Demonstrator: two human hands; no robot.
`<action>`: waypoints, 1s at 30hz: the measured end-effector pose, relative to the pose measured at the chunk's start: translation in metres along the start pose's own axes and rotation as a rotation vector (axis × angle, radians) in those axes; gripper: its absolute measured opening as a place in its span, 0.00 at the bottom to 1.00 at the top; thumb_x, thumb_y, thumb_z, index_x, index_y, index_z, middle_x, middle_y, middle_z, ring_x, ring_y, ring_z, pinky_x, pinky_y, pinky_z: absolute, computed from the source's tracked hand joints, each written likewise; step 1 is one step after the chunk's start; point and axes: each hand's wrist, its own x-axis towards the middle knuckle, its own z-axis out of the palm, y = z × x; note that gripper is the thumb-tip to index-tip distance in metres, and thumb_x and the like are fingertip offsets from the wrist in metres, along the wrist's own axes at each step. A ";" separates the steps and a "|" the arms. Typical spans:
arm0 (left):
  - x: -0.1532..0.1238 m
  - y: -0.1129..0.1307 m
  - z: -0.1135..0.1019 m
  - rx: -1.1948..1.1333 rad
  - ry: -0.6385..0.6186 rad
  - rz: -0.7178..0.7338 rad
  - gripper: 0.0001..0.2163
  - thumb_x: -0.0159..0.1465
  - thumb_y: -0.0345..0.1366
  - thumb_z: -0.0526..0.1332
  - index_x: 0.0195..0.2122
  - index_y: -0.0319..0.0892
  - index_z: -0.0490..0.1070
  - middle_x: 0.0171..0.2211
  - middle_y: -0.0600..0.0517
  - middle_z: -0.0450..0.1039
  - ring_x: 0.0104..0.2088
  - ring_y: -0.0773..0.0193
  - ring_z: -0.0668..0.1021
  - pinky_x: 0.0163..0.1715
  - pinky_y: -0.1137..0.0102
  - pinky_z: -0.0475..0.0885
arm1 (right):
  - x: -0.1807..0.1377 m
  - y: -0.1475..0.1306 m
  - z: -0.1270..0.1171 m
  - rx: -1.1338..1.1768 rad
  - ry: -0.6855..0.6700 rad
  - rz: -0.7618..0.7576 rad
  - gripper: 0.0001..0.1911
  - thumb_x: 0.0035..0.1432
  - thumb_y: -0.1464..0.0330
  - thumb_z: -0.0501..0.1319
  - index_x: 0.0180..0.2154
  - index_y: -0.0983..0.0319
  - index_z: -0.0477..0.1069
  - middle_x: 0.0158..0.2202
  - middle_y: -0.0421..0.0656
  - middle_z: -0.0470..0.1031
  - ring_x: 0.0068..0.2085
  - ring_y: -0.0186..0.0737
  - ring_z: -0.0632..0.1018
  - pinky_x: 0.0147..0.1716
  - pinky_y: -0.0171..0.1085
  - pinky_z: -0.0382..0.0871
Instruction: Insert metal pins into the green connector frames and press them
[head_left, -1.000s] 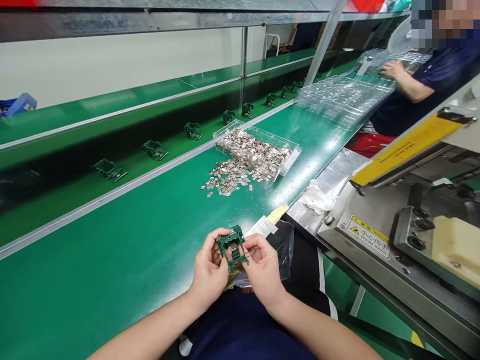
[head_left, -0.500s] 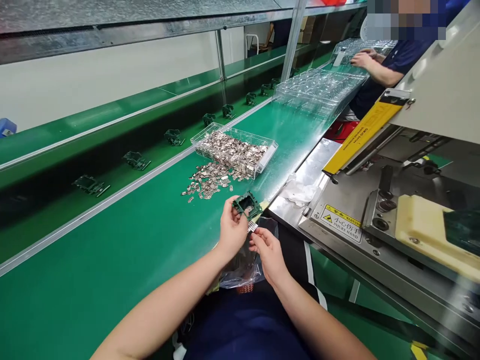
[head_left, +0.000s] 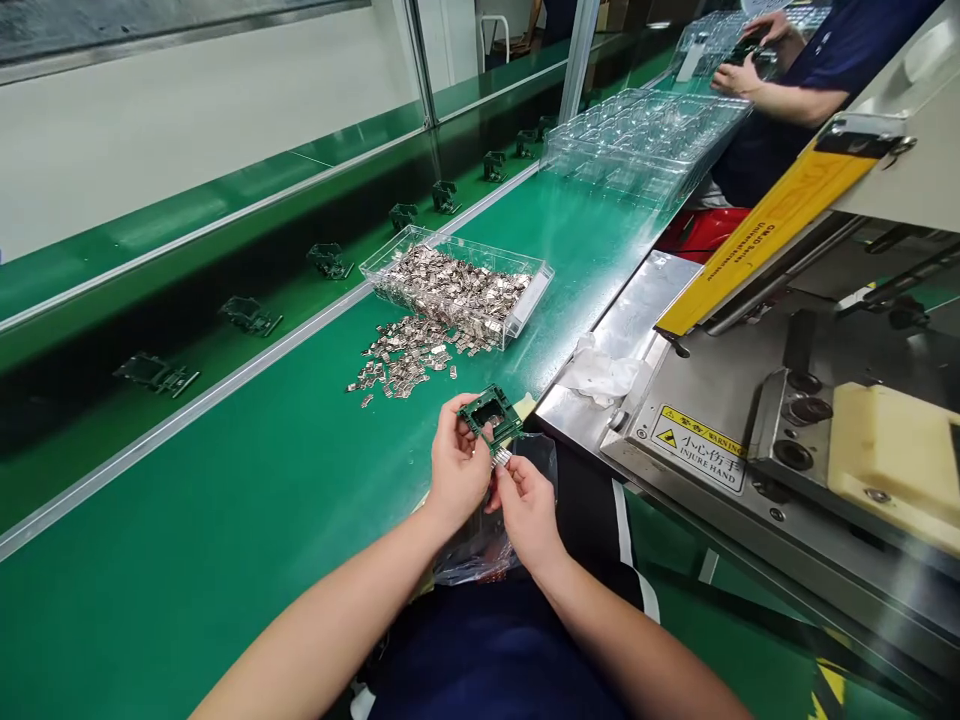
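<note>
My left hand (head_left: pixel 459 462) is closed around a dark green plastic housing (head_left: pixel 491 410) with a square opening in its middle. A row of silver metal terminals (head_left: pixel 502 457) sticks out at the housing's near side. My right hand (head_left: pixel 525 498) pinches at these terminals with thumb and fingers; whether a separate small piece is between the fingertips I cannot make out. Beyond my hands, a clear plastic box (head_left: pixel 529 305) is filled with small silver metal pieces (head_left: pixel 450 285). A loose pile of the same pieces (head_left: pixel 405 355) lies on the green work surface in front of the box.
Several dark green housings (head_left: pixel 251 315) stand in a row on the green conveyor belt (head_left: pixel 67 440) to the left. A machine with a yellow bar (head_left: pixel 772 240) and warning label is at right, beside a crumpled white cloth (head_left: pixel 600 372). Clear trays (head_left: pixel 637 140) and a co-worker's hands (head_left: pixel 739 75) are farther back.
My view has shifted slightly. My right hand has moved in closer to the housing at the terminals. The co-worker's hands now hold a dark part.
</note>
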 end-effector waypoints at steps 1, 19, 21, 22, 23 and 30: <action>0.000 -0.001 0.000 -0.007 0.001 0.000 0.14 0.61 0.37 0.61 0.47 0.43 0.63 0.33 0.53 0.69 0.31 0.69 0.73 0.31 0.75 0.70 | 0.000 0.001 0.000 -0.014 -0.003 -0.004 0.17 0.57 0.54 0.61 0.29 0.61 0.67 0.23 0.37 0.66 0.20 0.32 0.67 0.20 0.32 0.68; 0.000 -0.004 -0.002 0.002 0.001 0.012 0.13 0.61 0.34 0.61 0.47 0.44 0.65 0.36 0.53 0.70 0.32 0.69 0.73 0.33 0.75 0.70 | 0.005 0.006 -0.002 -0.206 0.022 -0.065 0.14 0.58 0.61 0.58 0.24 0.59 0.62 0.20 0.36 0.64 0.19 0.33 0.67 0.16 0.32 0.62; 0.000 -0.003 -0.002 0.005 -0.003 0.017 0.13 0.61 0.34 0.61 0.47 0.44 0.65 0.35 0.53 0.70 0.31 0.69 0.72 0.32 0.75 0.69 | 0.006 0.006 -0.001 -0.221 0.024 -0.064 0.14 0.58 0.61 0.57 0.24 0.59 0.61 0.20 0.36 0.64 0.18 0.33 0.67 0.16 0.32 0.61; 0.000 -0.003 -0.002 0.012 -0.004 0.021 0.13 0.61 0.33 0.61 0.47 0.44 0.64 0.35 0.53 0.69 0.31 0.69 0.72 0.32 0.75 0.69 | 0.006 0.006 -0.001 -0.228 0.024 -0.062 0.14 0.58 0.61 0.57 0.24 0.59 0.61 0.19 0.36 0.63 0.18 0.33 0.67 0.16 0.32 0.61; 0.000 -0.003 -0.002 0.021 -0.003 0.027 0.13 0.61 0.33 0.61 0.47 0.44 0.64 0.36 0.53 0.69 0.32 0.69 0.72 0.32 0.75 0.69 | 0.006 0.006 -0.001 -0.234 0.023 -0.059 0.14 0.58 0.61 0.56 0.24 0.59 0.61 0.19 0.36 0.63 0.18 0.33 0.67 0.16 0.32 0.60; 0.000 -0.002 -0.001 0.016 -0.005 0.030 0.13 0.61 0.34 0.61 0.47 0.44 0.64 0.35 0.53 0.69 0.31 0.69 0.72 0.32 0.75 0.69 | 0.008 0.001 -0.002 -0.280 0.000 -0.025 0.15 0.58 0.60 0.54 0.23 0.59 0.59 0.18 0.35 0.61 0.16 0.33 0.67 0.14 0.32 0.58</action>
